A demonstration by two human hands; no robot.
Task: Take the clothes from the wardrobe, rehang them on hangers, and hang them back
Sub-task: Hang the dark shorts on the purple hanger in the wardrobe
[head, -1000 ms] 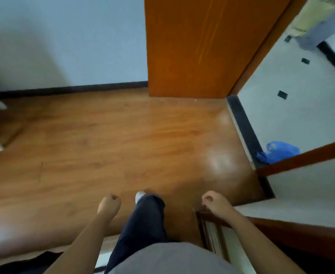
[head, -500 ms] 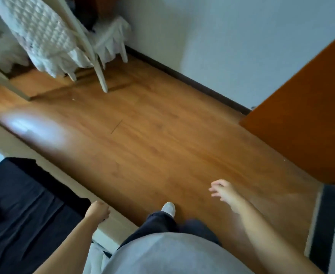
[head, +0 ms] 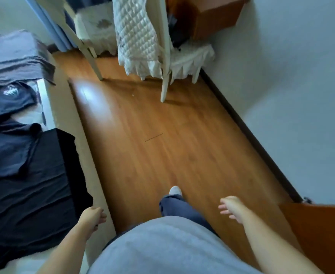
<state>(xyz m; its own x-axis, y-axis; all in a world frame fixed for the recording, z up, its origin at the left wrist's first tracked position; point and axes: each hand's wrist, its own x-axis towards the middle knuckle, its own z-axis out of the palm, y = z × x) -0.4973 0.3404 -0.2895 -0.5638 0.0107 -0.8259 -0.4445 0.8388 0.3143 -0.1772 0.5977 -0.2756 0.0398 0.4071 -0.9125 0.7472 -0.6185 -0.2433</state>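
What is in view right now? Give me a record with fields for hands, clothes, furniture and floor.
left hand: loosely curled, holds nothing, by the bed edge
right hand: fingers spread, holds nothing
clothes: dark, laid flat on the bed, left side
chair: white, quilted cover, far end
floor: wood
door: orange-brown, near right

Wooden floor point(head: 162, 145), white chair point(head: 164, 89) with quilted cover point(head: 135, 32), dark skirting board point(head: 251, 136), pale wall point(head: 291, 76)

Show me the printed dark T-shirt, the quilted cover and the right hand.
printed dark T-shirt point(head: 14, 102), head view, just below its print.
quilted cover point(head: 135, 34), head view, its middle.
right hand point(head: 233, 207), head view, its middle.
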